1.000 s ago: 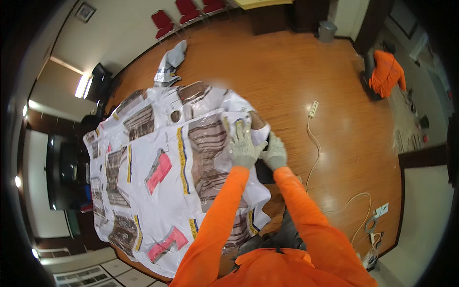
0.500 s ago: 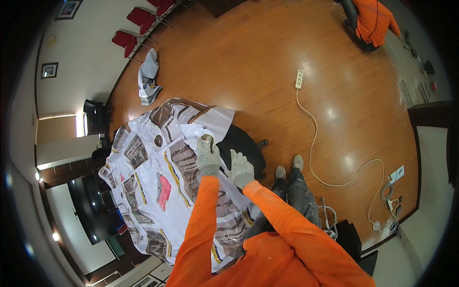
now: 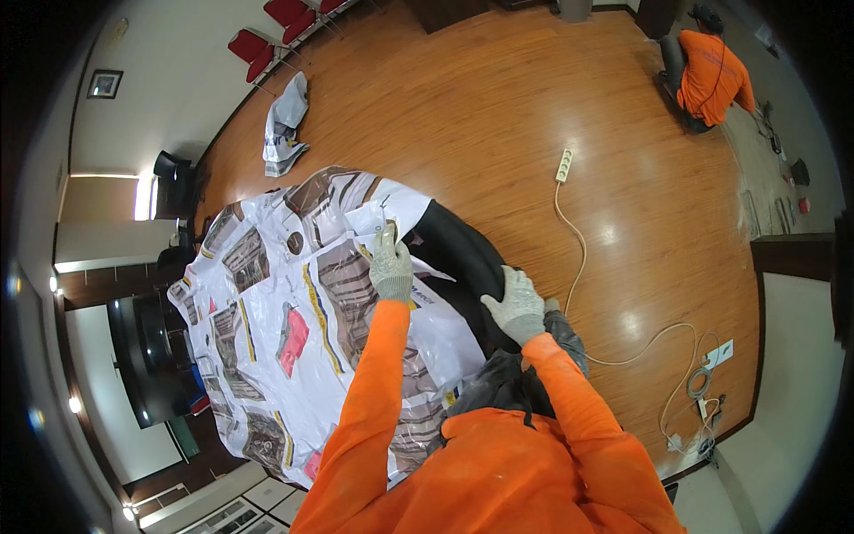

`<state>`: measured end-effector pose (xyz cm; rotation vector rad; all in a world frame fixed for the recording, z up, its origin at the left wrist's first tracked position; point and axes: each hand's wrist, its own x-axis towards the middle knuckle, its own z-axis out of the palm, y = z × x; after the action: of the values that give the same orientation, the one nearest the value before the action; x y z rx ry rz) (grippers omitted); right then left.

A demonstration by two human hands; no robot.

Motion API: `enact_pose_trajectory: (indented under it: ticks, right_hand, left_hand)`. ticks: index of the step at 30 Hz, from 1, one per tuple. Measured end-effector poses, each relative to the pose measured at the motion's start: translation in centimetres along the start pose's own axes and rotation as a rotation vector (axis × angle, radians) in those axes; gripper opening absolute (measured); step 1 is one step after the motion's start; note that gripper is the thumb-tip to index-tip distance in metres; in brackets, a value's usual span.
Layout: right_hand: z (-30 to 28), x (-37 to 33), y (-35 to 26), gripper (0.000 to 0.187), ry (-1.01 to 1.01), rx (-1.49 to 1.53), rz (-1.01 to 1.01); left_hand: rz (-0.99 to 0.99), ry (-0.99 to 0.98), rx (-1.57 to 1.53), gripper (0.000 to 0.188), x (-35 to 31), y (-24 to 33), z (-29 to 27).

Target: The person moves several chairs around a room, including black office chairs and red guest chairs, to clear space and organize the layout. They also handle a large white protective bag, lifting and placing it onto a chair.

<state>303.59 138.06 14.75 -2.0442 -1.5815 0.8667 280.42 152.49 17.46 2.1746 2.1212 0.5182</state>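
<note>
Office-type meeting room, row of red chairs [image 3: 285,12], large dark screen [image 3: 156,374], framed picture [image 3: 105,84]

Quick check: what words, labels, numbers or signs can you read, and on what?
Sheet: lettering on the yellow-and-blue bands; not copied out here, and mostly too small to read.
Co-worker's shirt: faint marks on the back, too small to read.
Bundle on the floor: marks too blurred to read.
</note>
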Motion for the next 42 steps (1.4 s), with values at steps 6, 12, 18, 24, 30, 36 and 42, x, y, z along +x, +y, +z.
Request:
enact_pose_trajectory:
  ticks: [6,12,18,24,30,36,42]
  right_hand:
    - [-5.5,-1.5,4.6,0.070,0.074,0.001,0.114]
    - [-7.9,-3.0,8.5,0.066,0.253,0.043,0.191]
    - [-10.7,-3.3,12.8,0.058,0.410,0.064,0.276]
    - [-13.9,-2.5,17.6,0.058,0.498,-0.013,0.417]
    - [-14.8,-0.3,20.6,0.057,0.635,0.080,0.494]
    - [-15.5,0.5,22.1,0.068,0.664,0.134,0.526]
    - [-17.1,0.2,21.3,0.079,0.547,0.349,0.451]
  left_hand:
    - [-0.011,0.033,0.030,0.045,0.2,-0.8,3.4]
    - [-0.002,-0.100,0.285,0.062,-0.9,-0.3,8.0]
    - [0.057,-0.323,0.580,0.070,-3.6,-2.1,14.5]
    - [0.092,-0.444,0.714,0.071,-3.1,-5.6,21.1]
    - [-0.003,-0.569,0.839,0.063,-1.2,-13.8,26.9]
    - [-0.010,-0.758,0.304,0.048,1.2,-12.0,26.9]
    - [0.113,-0.143,0.302,0.062,0.4,-10.3,17.4]
